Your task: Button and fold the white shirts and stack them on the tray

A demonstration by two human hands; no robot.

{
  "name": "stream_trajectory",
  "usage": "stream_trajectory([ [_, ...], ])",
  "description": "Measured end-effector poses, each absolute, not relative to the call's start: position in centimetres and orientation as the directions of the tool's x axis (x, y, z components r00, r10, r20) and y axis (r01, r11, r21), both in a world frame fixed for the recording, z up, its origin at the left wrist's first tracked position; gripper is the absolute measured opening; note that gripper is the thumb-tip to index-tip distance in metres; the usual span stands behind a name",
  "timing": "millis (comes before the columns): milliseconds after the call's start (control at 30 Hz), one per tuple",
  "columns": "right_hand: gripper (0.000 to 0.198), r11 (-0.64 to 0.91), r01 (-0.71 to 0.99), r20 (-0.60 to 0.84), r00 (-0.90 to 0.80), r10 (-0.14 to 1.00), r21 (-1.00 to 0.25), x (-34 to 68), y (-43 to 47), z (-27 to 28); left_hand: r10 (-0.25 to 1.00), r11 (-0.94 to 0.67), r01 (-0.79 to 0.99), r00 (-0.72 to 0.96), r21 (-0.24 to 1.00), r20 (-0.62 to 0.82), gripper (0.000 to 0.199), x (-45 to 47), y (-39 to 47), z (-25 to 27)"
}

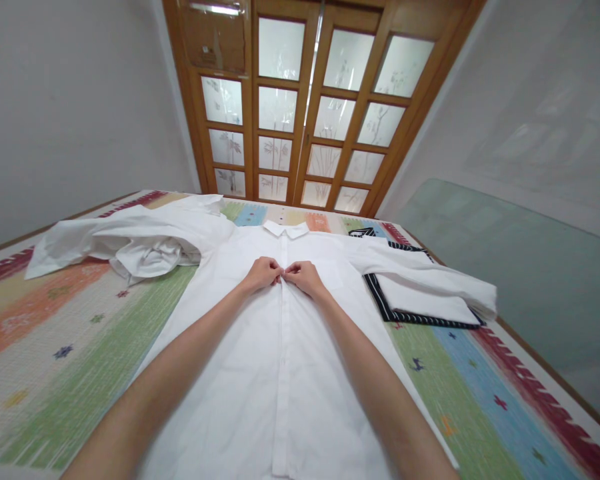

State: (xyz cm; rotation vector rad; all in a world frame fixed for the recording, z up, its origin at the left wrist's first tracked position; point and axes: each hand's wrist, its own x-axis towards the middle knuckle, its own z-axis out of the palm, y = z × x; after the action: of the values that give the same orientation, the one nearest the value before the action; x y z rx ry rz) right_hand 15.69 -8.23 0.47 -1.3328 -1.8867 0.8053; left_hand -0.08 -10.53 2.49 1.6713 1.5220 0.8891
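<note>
A white long-sleeved shirt (220, 393) lies spread front up, its collar at the far end and its button placket running toward me. My left hand (263, 274) and my right hand (304, 277) meet at the upper placket, below the collar. Both pinch the fabric there with fingertips close together, lifting it slightly. Any button between the fingers is too small to make out. One shirt sleeve (445, 281) stretches out to the right.
Beneath the shirt is a colourful striped cloth (145, 347). Crumpled white fabric (130, 240) lies at the left. A folded black-edged garment (380, 303) sits partly under the right sleeve. Wooden glass-paned doors (300, 143) stand beyond, with walls on both sides.
</note>
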Motion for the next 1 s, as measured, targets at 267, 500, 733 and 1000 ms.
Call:
stream_trajectory([
  [267, 0.005, 0.341, 0.569, 0.237, -0.251, 0.939, -0.749, 15.54, -8.31, 0.4, 0.992, -0.112, 0.506, 0.103, 0.855, 0.068, 0.012, -0.51, -10.09, 1.66],
  [500, 0.009, 0.239, 0.518, 0.124, -0.247, 0.961, -0.822, 15.91, -7.64, 0.24, 0.972, -0.234, 0.592, 0.147, 0.771, 0.182, 0.016, -1.01, -9.85, 1.59],
  [733, 0.01, 0.247, 0.565, 0.122, -0.25, 0.961, -0.787, 15.47, -7.68, 0.3, 0.97, -0.233, 0.733, 0.129, 0.639, 0.205, 0.017, -0.65, -9.74, 1.98],
  [1000, 0.009, 0.246, 0.56, 0.123, -0.247, 0.961, -0.791, 15.66, -7.9, 0.34, 0.978, -0.188, 0.772, 0.087, 0.608, 0.191, 0.017, -0.48, -9.72, 2.08],
])
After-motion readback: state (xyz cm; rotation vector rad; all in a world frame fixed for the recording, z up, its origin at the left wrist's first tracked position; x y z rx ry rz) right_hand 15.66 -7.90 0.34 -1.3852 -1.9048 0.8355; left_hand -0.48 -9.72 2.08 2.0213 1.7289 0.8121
